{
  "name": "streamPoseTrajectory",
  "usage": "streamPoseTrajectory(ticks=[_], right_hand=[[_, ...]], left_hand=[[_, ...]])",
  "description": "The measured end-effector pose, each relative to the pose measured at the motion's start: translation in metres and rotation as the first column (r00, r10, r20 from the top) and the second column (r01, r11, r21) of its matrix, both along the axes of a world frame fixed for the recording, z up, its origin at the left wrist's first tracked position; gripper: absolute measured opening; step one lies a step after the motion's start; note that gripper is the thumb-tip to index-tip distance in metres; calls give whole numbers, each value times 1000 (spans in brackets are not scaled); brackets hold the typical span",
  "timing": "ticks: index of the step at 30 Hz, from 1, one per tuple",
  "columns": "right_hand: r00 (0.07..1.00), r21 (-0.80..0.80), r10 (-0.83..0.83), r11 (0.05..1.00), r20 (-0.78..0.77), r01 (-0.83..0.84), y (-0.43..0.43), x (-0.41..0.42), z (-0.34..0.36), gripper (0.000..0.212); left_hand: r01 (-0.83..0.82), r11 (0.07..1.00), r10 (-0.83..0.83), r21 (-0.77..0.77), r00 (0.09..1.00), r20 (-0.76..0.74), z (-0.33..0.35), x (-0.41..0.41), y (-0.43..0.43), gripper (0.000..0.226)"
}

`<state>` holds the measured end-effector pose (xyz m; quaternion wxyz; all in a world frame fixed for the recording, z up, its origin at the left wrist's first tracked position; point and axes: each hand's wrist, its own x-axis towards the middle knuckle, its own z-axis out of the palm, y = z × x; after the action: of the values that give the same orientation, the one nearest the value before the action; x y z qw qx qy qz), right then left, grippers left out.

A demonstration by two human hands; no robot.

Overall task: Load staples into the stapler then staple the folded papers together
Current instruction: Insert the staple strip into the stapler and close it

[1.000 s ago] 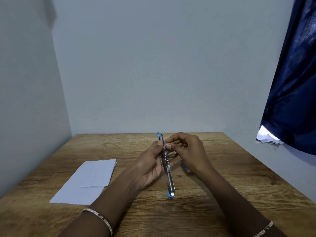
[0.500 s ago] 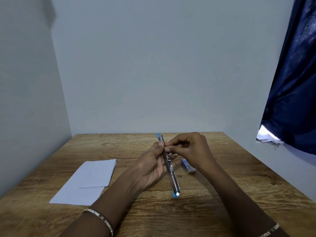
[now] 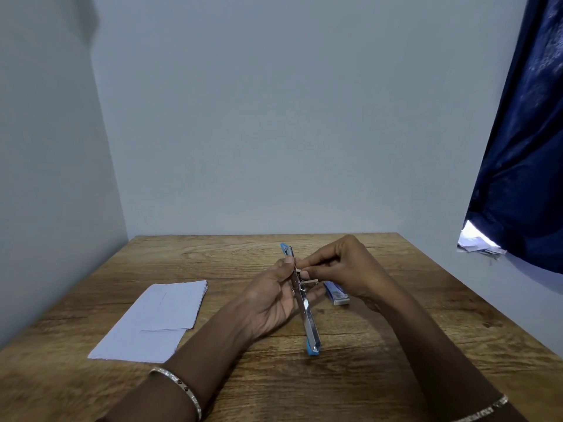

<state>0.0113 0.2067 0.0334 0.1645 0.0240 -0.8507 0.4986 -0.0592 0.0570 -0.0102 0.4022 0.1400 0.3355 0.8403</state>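
Walls, curtain, table. Two plain pale walls meet at the far left corner; a dark blue curtain (image 3: pixel 524 132) hangs at the right, with daylight showing under its lower edge. A wooden table (image 3: pixel 380 376) fills the lower half of the view and serves as the work surface.

Papers. The folded papers (image 3: pixel 155 318), white, lie flat on the table to the left, well apart from both hands and untouched. Judged from this, stapling has not begun, and they are parked out of the way until the tool is loaded.

Hands. The left hand (image 3: pixel 271 300), palm turned inward, is closed around the stapler, thumb pressed near its upper part, apparently to steady it. The right hand (image 3: pixel 344 269) is pinched narrow, thumb and fingertips meeting right at the metal channel; what they pinch is too small to make out, though a strip of staples is the likely reading. A bracelet sits on each wrist.

Stapler. The stapler (image 3: pixel 304 306), blue with bright metal parts, is swung fully open into one long line, its far end raised and its near end low over or on the table. Opening it this way presumably exposes the channel for loading from above.

Staple box. A small blue-and-white box (image 3: pixel 336 293), probably of staples, lies on the table just beside the stapler, under the right hand and within easy reach for refills.

Stage. Loading is in hand; closing the stapler and fetching the papers remain.
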Motion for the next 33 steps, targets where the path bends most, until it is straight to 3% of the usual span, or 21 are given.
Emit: streamPoseTrajectory(ticks=[6,15,22,33], right_hand=[[998,-101,25,995,59,-19,2,1,0,14],[992,-219,-71,971,101,92,-4,1,-4,10],[965,-152,-260,953,25,261,-13,-2,-7,7],[903,-121,-425,895,62,429,-22,-9,-17,10]], left_hand=[[67,997,-68,45,998,15,0,4,1,27],[112,989,-117,-99,992,-44,-2,3,0,47],[129,989,-130,-74,991,-5,-3,5,1,46],[142,979,-150,-146,988,-41,-10,-3,0,41]])
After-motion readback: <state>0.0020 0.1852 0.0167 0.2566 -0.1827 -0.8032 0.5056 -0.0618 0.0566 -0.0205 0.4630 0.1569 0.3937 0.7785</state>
